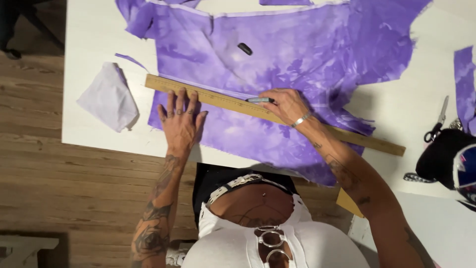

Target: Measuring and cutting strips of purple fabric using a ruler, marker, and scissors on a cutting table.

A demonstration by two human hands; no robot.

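White table (94, 30) over wood plank floor (54, 183). On it: large purple tie-dye fabric (297, 54) spread across most of the top, pale lilac scrap (109, 97) near the left edge, thin purple sliver (130, 59) beside it, another purple piece (465, 84) at far right, scissors (437, 124) just beside that.

Your left hand (181, 121) is pressing flat, fingers spread; your right hand (285, 105) is curling, fingers pinching, wrist bent.
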